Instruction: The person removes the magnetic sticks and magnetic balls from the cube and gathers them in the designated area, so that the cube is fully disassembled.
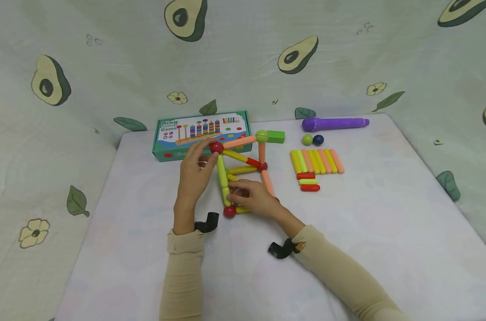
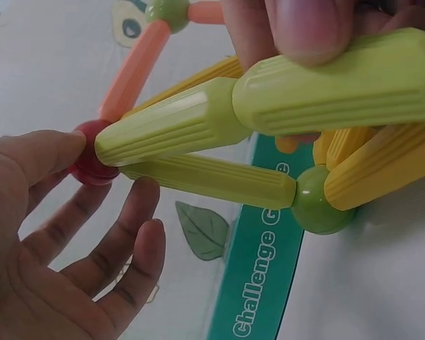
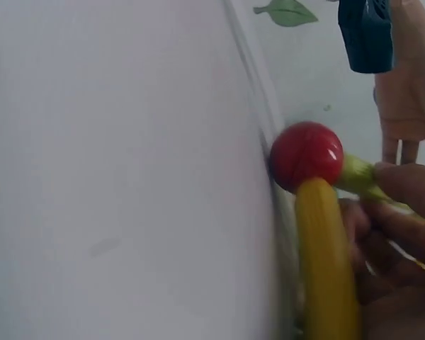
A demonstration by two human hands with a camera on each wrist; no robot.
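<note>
green game box (image 1: pixel 200 131) left, purple stick (image 1: pixel 338 124) right; avocado-print backdrop (image 1: pixel 243 76) behind.

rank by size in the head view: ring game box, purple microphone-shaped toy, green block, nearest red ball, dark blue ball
1. Ring Challenge Game box
2. Purple microphone-shaped toy
3. Green block
Unsure: nearest red ball and dark blue ball; the red looks slightly larger but sits nearer the camera.
</note>
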